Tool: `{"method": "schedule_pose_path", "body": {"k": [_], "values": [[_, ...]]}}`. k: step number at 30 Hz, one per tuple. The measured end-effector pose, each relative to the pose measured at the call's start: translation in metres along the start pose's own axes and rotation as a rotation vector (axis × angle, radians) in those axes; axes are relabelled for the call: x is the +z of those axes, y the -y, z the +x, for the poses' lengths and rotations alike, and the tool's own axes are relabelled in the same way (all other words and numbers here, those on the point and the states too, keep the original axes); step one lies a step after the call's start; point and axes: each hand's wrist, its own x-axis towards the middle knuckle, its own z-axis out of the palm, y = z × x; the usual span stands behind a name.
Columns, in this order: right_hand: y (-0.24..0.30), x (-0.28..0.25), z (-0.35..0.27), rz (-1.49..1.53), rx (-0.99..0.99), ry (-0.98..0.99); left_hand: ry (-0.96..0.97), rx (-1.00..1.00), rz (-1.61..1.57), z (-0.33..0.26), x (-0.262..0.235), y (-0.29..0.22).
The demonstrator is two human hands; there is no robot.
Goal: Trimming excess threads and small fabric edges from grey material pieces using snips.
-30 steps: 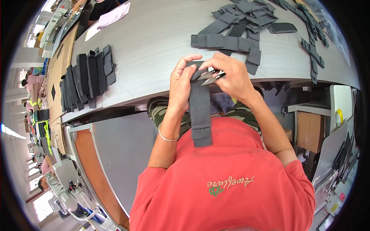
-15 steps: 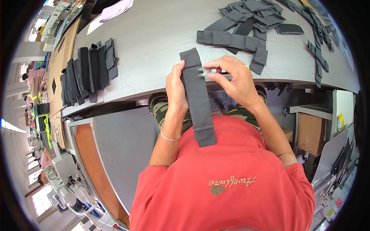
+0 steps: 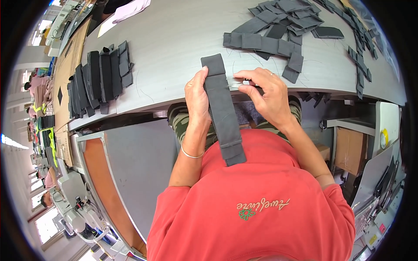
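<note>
left hand (image 3: 197, 96) pinches the upper edge of a long dark fabric strip (image 3: 223, 111), keeping it flat from table (image 3: 174, 52) edge down to lap, likely for trimming. right hand (image 3: 266, 92) is curled shut around small metal snips (image 3: 244, 84) just beside the strip. cut pieces (image 3: 278, 30) far right, stacked pieces (image 3: 98, 76) left.

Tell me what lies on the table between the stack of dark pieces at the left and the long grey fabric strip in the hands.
Head view: only bare grey table between the stack and the strip.
</note>
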Motion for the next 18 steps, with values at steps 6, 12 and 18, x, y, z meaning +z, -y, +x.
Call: {"method": "schedule_pose_path", "body": {"k": [6,12,18], "values": [[0.000,0.002,-0.006,-0.127,-0.054,0.021,0.050,0.028,-0.017,-0.004,0.003,0.000],[0.006,-0.001,-0.010,-0.108,-0.026,0.037,0.042,0.097,0.025,-0.005,0.001,0.002],[0.009,0.003,-0.015,-0.152,-0.002,0.027,0.052,0.112,-0.012,-0.004,-0.001,0.005]]}}
